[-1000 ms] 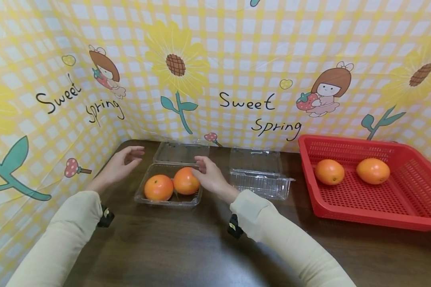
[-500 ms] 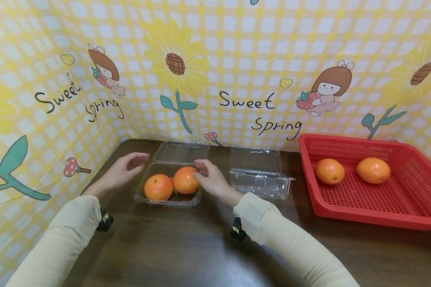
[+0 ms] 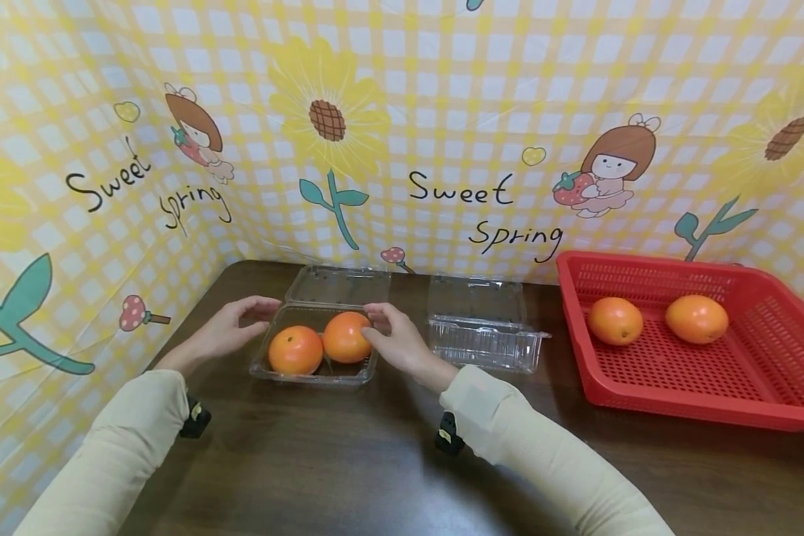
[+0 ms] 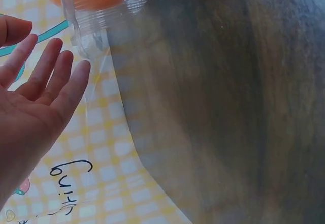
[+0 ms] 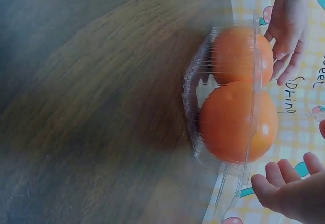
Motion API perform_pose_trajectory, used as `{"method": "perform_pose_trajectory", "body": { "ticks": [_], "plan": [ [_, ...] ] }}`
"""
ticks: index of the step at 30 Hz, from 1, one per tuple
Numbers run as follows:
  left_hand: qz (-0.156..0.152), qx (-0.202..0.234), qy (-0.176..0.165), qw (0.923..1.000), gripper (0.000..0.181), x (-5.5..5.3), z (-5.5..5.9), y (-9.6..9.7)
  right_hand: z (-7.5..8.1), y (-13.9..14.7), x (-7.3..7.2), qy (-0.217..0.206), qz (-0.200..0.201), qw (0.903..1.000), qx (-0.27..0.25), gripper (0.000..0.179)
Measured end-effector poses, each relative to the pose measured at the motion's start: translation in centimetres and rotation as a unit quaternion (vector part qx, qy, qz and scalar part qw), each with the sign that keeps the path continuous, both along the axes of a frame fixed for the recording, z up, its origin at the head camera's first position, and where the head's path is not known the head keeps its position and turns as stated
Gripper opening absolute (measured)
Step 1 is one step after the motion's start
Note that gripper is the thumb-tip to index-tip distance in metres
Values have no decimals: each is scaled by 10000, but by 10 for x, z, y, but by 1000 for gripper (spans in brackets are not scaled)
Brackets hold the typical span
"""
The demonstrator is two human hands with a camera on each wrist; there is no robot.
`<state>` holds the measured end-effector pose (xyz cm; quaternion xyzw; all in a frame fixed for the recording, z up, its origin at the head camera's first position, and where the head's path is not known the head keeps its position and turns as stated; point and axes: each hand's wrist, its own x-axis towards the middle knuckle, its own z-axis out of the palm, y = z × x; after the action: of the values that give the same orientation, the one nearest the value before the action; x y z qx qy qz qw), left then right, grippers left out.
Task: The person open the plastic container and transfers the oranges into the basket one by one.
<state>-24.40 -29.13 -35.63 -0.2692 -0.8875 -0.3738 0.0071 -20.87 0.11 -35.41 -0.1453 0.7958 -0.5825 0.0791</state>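
Two orange fruits, the left orange (image 3: 296, 350) and the right orange (image 3: 348, 337), sit side by side in a clear plastic clamshell box (image 3: 308, 378). Its lid (image 3: 338, 284) lies folded back behind it. My left hand (image 3: 231, 327) is at the box's left back corner, fingers extended and holding nothing; the left wrist view shows the fingertips close to the box's rim (image 4: 68, 10). At the right back corner is my right hand (image 3: 398, 342), thumb beside the right orange and fingers loosely bent. In the right wrist view, both oranges rise above the rim.
A second clear clamshell box (image 3: 485, 346), lid back, stands right of the first. Farther right is a red plastic basket (image 3: 703, 406) with two more oranges (image 3: 615, 321) inside. A yellow checked cloth (image 3: 455, 134) hangs behind and at the left of the dark wooden table (image 3: 321, 461).
My left hand has moved down and slightly right, closer to the box's corner. My right hand has lowered a little at the other corner. Oranges, boxes and basket stay put.
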Motion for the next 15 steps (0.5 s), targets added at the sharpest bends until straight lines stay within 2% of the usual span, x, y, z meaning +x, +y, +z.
{"method": "perform_pose_trajectory", "body": {
  "ticks": [5, 15],
  "plan": [
    [-86, 27, -258, 9996, 33, 0, -3, -3, -1, 1, 3, 133, 4, 9999, 62, 37],
    [-98, 66, -202, 9997, 31, 0, -9, -5, -3, 1, 5, 246, 125, 9996, -24, 37]
  ]
}}
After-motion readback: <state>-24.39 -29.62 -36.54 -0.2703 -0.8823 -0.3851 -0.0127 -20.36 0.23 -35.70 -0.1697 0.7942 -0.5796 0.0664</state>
